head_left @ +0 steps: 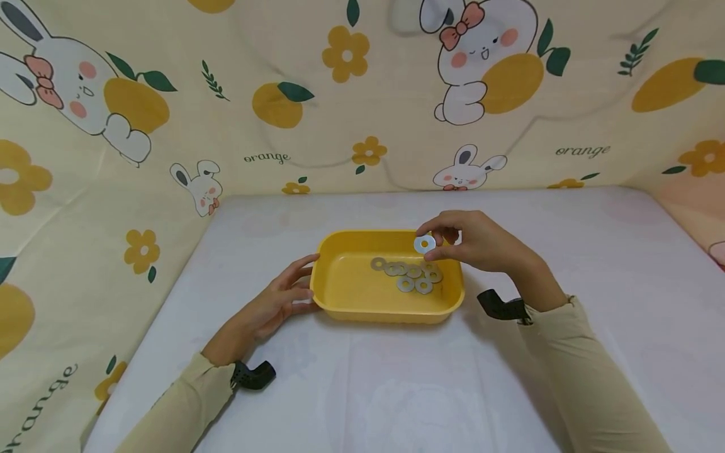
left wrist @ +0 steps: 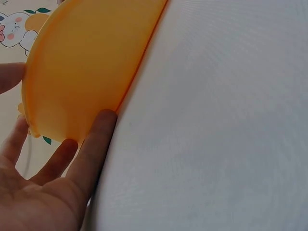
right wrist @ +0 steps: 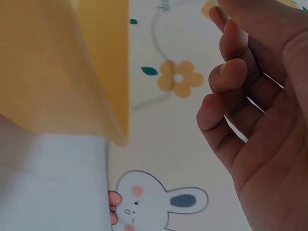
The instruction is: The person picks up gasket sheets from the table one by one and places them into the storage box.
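Note:
A yellow plastic tray (head_left: 351,302) sits on the white table, with several flat metal washers (head_left: 405,284) lying in its middle and right part. Above the tray's far right side, my right hand (head_left: 481,242) pinches one washer (head_left: 424,244) between thumb and fingertips. In the right wrist view the curled fingers (right wrist: 222,110) show beside the tray's wall (right wrist: 48,72), while the pinched washer is out of sight. My left hand (head_left: 277,299) touches the tray's left end with spread, fairly straight fingers. The left wrist view shows its fingertips (left wrist: 103,120) against the tray's outer wall (left wrist: 91,62).
White cloth (head_left: 362,390) covers the table around the tray. Behind and to the left hangs a cream curtain (head_left: 317,113) printed with rabbits, oranges and flowers. Each wrist wears a black camera mount (head_left: 255,375).

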{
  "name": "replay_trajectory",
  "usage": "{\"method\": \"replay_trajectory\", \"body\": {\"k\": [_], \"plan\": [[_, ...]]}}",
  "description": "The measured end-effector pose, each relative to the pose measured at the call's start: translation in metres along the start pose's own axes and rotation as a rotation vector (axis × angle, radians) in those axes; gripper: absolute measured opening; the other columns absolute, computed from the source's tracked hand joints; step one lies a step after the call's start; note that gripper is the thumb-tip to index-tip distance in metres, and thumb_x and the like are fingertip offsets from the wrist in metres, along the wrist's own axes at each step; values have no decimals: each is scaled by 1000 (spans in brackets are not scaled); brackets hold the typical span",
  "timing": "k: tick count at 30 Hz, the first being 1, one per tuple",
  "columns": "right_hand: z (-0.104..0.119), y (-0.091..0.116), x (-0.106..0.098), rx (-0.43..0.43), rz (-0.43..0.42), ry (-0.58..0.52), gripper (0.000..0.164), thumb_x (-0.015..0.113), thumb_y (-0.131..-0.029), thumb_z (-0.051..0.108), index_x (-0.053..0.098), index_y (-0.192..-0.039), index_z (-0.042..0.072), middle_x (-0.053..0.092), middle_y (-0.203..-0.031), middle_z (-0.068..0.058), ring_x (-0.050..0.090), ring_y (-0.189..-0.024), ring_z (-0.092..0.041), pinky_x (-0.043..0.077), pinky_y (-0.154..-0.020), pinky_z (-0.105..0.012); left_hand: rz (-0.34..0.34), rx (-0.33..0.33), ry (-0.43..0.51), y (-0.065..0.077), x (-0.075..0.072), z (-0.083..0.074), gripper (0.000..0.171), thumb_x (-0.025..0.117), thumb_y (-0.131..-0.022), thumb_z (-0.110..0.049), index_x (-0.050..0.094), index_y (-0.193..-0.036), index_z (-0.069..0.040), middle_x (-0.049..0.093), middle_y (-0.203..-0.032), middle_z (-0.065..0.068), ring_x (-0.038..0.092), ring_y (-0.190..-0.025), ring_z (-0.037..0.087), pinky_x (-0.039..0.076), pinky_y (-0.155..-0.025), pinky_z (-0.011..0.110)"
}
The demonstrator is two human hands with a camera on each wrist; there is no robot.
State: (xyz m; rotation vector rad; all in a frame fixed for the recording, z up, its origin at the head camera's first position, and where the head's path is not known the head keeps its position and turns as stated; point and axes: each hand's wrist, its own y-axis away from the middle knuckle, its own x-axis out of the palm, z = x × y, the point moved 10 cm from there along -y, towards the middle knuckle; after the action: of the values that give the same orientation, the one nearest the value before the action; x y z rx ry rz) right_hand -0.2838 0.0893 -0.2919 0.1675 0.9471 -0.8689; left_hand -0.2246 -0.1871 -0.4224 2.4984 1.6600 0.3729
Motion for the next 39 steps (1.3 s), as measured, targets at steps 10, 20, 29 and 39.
{"method": "replay_trajectory", "body": {"k": [10, 20, 29, 39], "plan": [[-3, -7, 26, 56, 25, -52, 33, 83, -79, 22, 72, -110, 18, 57, -81, 3, 49, -76, -14, 40, -65, -21, -14, -8, -18, 1, 0, 0, 71, 57, -94, -7, 29, -156, -27, 27, -159, 12, 55, -124, 23, 56, -99, 35], [-2, -14, 48, 101, 58, -47, 34, 82, -80, 26, 71, -111, 16, 56, -83, 3, 47, -76, -16, 38, -65, -24, 1, 2, -24, 1, 0, 0, 71, 58, -94, -7, 28, -156, -27, 26, -159, 12, 55, -124, 23, 56, -99, 34], [1, -20, 57, 89, 71, 6, 33, 81, -82, 30, 70, -111, 17, 57, -83, 5, 48, -76, -14, 38, -65, -24, 23, 26, -26, -2, 1, 2, 70, 58, -95, -7, 28, -156, -25, 27, -159, 12, 54, -125, 24, 55, -100, 36], [-6, -19, 71, 138, 217, 30, 43, 77, -87, 24, 65, -126, 10, 65, -93, 6, 53, -79, -15, 44, -68, -26, 8, 14, -30, 0, 0, 0, 71, 58, -94, -8, 27, -156, -25, 26, -159, 13, 52, -125, 24, 55, -100, 36]]}}
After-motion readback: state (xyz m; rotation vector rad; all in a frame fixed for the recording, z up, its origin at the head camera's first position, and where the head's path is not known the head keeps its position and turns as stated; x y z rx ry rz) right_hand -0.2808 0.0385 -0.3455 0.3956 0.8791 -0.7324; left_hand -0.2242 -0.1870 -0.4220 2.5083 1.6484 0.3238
